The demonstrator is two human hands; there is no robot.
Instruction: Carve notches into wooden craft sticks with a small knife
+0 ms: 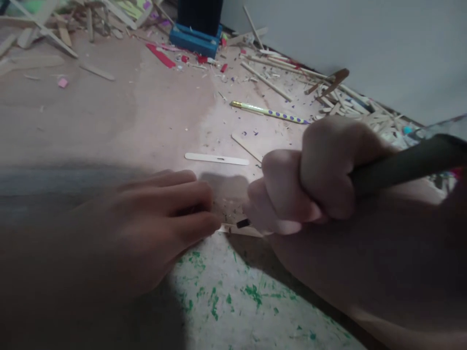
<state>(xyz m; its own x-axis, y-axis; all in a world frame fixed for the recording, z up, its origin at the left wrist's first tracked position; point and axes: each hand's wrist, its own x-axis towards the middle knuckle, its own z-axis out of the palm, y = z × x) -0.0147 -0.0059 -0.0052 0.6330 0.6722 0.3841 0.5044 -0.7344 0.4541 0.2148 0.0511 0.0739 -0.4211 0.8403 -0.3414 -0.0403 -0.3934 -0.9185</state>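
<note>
My right hand (306, 180) is closed around a tool with a thick dark handle (404, 167). Below the fist its small dark tip (242, 223) shows over a pale wooden craft stick (246, 230); whether they touch I cannot tell. My left hand (164, 209) is closed, thumb and fingers together at the left end of that stick, which they partly cover. Just beyond both hands lies another flat craft stick (204, 158) with a short dark slot near its middle. A thin stick (245, 146) runs partly behind my right fist.
A patterned pencil (272, 113) lies farther back. Stick scraps (365, 112) pile along the wall at right, more sticks (47, 29) at the back left. A blue-based dark object (197, 39) stands at the back. Green paint flecks (215, 301) mark the near surface.
</note>
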